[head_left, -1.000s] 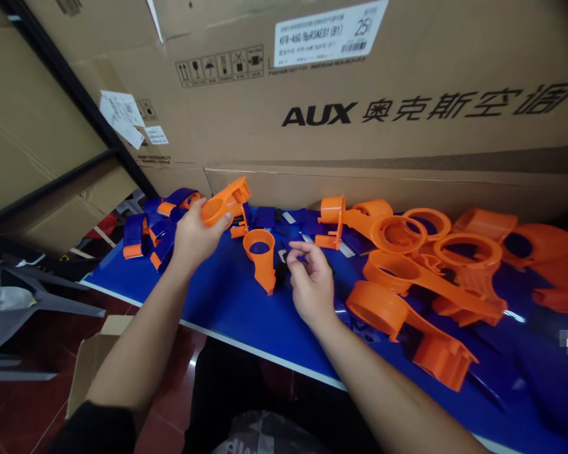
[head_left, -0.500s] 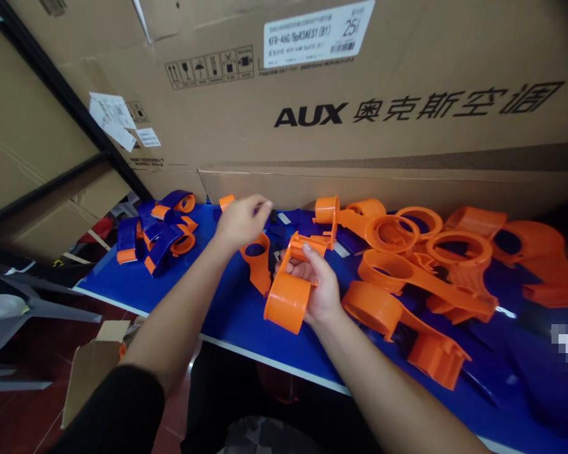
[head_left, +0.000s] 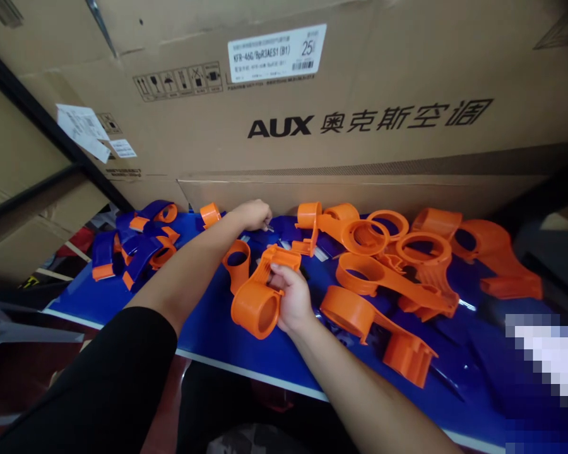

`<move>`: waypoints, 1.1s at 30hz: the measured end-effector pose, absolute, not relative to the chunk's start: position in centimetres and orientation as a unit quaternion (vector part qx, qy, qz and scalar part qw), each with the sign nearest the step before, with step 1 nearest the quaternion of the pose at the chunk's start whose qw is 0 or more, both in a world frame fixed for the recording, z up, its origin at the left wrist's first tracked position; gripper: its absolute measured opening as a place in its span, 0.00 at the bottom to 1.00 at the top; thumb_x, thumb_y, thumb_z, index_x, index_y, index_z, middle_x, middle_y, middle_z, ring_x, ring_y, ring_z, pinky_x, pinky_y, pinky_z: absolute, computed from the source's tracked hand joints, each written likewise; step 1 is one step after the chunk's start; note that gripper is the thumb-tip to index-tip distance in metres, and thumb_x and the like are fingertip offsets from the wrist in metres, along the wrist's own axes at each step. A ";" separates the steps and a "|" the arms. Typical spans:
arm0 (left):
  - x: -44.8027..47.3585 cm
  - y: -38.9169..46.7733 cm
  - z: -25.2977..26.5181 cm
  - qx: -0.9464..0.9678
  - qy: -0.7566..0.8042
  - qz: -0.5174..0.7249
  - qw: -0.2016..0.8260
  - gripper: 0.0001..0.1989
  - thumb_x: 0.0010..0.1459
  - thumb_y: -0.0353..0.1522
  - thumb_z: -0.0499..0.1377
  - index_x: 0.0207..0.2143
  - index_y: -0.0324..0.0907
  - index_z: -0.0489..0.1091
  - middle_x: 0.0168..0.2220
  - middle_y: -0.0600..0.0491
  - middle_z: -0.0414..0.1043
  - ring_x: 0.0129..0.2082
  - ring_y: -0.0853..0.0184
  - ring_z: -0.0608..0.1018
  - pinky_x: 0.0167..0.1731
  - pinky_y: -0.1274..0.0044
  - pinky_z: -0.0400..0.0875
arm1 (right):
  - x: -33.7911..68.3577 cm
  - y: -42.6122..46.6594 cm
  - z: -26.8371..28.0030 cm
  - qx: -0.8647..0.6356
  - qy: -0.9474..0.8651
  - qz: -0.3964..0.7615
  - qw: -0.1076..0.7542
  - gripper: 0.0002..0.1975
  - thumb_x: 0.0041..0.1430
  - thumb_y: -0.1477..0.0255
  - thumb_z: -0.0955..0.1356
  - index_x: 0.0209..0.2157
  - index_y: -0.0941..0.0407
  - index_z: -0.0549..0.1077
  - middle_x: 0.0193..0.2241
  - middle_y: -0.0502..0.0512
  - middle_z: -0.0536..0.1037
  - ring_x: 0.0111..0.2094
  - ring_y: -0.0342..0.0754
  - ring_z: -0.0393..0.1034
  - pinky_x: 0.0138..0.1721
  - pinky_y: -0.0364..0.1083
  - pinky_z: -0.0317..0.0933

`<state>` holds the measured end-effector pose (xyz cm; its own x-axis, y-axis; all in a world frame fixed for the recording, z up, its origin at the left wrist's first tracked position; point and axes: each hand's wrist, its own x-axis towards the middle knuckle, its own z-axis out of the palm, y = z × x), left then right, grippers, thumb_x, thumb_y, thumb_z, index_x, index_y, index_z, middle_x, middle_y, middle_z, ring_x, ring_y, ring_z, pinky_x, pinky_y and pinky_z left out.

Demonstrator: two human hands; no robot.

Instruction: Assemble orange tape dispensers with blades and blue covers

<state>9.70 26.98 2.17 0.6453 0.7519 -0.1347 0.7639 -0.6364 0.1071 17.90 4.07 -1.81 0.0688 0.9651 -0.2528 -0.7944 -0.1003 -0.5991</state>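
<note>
My right hand (head_left: pixel 294 297) grips an orange plastic tape dispenser (head_left: pixel 256 309), its round hub toward me and its ribbed end at the thumb. My left hand (head_left: pixel 255 215) reaches to the back of the blue table. Its fingers are closed and point down among dark blue pieces (head_left: pixel 286 226); a small shiny bit shows at the fingertips, too small to name. Just left of the held dispenser lies another orange dispenser (head_left: pixel 237 268). Pale flat strips (head_left: pixel 320 253) lie behind my right hand, near an upright orange dispenser (head_left: pixel 309 217).
Several orange dispensers (head_left: pixel 357 309) spread over the right side of the blue table (head_left: pixel 208 328). On the left sits a pile of blue-and-orange dispensers (head_left: pixel 144 258). A large cardboard box (head_left: pixel 194 139) stands along the back edge, with a black metal frame (head_left: pixel 52 113) at left.
My left hand has reached farther back and lowered its fingers to the dark pieces. The dispenser in my right hand has turned, showing its hub opening. The view has shifted right.
</note>
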 end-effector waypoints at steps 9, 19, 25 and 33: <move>3.4 15.8 7.0 0.817 0.512 0.264 0.022 0.16 0.73 0.39 0.54 0.48 0.43 0.79 0.39 0.49 0.83 0.38 0.63 0.81 0.42 0.73 0.74 | 18.6 3.6 -0.5 -0.291 -0.218 0.708 0.606 0.28 0.43 0.75 0.70 0.51 0.51 0.78 0.35 0.52 0.86 0.38 0.58 0.82 0.40 0.55 0.75; 0.2 -1.1 1.9 0.651 0.538 0.491 0.215 0.11 0.68 0.40 0.62 0.47 0.48 0.83 0.38 0.53 0.86 0.34 0.65 0.84 0.38 0.74 0.79 | 18.6 2.5 -0.2 -0.283 -0.329 0.756 0.491 0.31 0.44 0.74 0.71 0.54 0.49 0.77 0.35 0.52 0.84 0.36 0.56 0.80 0.38 0.52 0.72; -0.1 -1.7 1.6 0.638 0.525 0.517 0.225 0.14 0.72 0.39 0.59 0.52 0.49 0.82 0.45 0.51 0.87 0.37 0.64 0.86 0.42 0.72 0.81 | 18.6 2.5 -0.3 -0.218 -0.350 0.784 0.463 0.31 0.46 0.72 0.71 0.56 0.53 0.75 0.38 0.56 0.84 0.43 0.59 0.80 0.43 0.56 0.73; 0.4 -0.5 3.1 0.725 0.448 0.497 0.166 0.10 0.69 0.32 0.63 0.49 0.48 0.84 0.42 0.51 0.83 0.44 0.65 0.81 0.47 0.71 0.77 | 18.7 2.7 -1.3 -0.182 -0.326 0.805 0.462 0.22 0.55 0.64 0.72 0.52 0.53 0.76 0.45 0.57 0.85 0.49 0.59 0.80 0.51 0.57 0.74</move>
<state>0.36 -0.54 3.13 0.1048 0.8135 0.5721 0.4843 -0.5442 0.6851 18.68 2.67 -1.27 -0.5075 0.8616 0.0075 -0.6243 -0.3617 -0.6924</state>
